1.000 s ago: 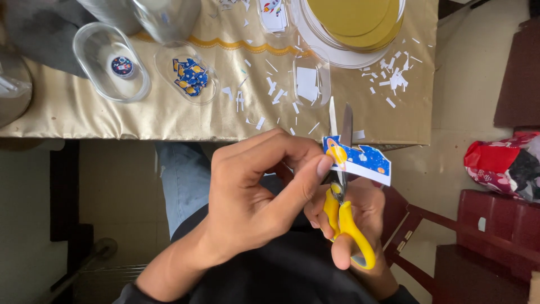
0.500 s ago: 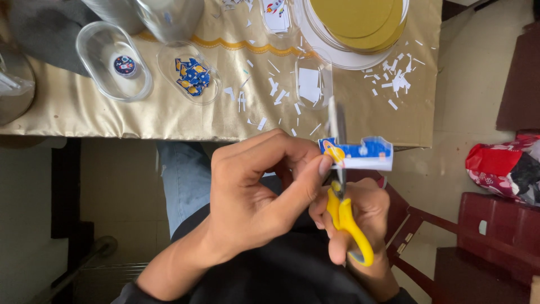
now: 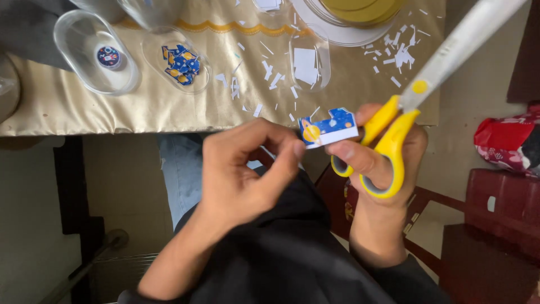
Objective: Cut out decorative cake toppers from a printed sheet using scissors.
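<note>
The left hand pinched a small blue printed paper piece between thumb and fingertips, its grip narrow on the paper's left end. The right hand was closed through the loops of yellow-handled scissors, blades raised up and away from the paper, apparently between cuts; the next snip would call for bringing the blades back to the edge. Beyond both grips, the worktop carried white paper scraps, a clear oval dish and blue cut-outs.
</note>
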